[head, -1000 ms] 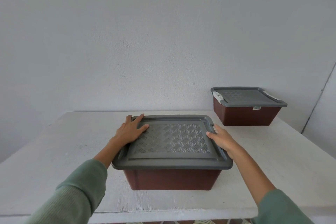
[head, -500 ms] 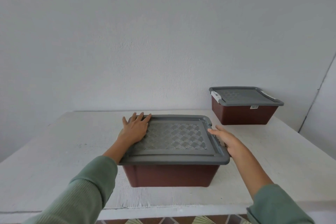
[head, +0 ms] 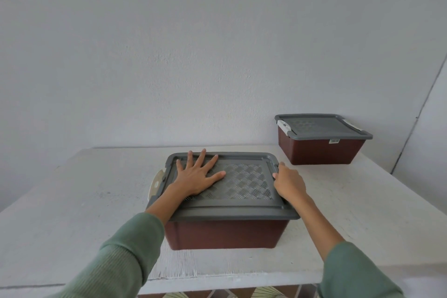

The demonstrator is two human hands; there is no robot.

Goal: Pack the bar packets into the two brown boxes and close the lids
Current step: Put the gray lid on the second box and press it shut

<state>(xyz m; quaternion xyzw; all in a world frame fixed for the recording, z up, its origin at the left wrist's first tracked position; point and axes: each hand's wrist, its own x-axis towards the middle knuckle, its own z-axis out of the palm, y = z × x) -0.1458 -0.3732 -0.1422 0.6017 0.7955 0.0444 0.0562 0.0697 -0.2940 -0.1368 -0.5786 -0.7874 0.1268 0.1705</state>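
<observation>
Two brown boxes stood on the white table (head: 72,201) in front of you, each under a grey lid. The near box (head: 225,234) sat right before you, close to the table's front edge, and both of your hands were on the near lid (head: 242,208). Your left hand (head: 197,178) lay flat on the ribbed top of that lid, palm down, all five fingers straight and fanned wide apart, with the fingertips reaching the raised rim at the back and the thumb pointing toward the middle of the panel. It held nothing; it only rested on the surface. Your right hand (head: 289,181) was at the lid's right-hand edge, knuckles up, its fingers curled down over the rim and the thumb up near the back corner, so that it gripped the edge. What lay beneath those fingers was hidden, and I could not tell whether a latch was under them. On the opposite side a cream latch (head: 156,182) stuck out from the box's left end, swung outward and clear of the lid. The far box (head: 319,152) stood well apart, at the back right of the table near the wall (head: 217,55), with its far lid (head: 321,128) on and a white latch (head: 283,127) at each end folded up over it. Green sleeves (head: 121,261) covered your arms down to mid-forearm.
</observation>
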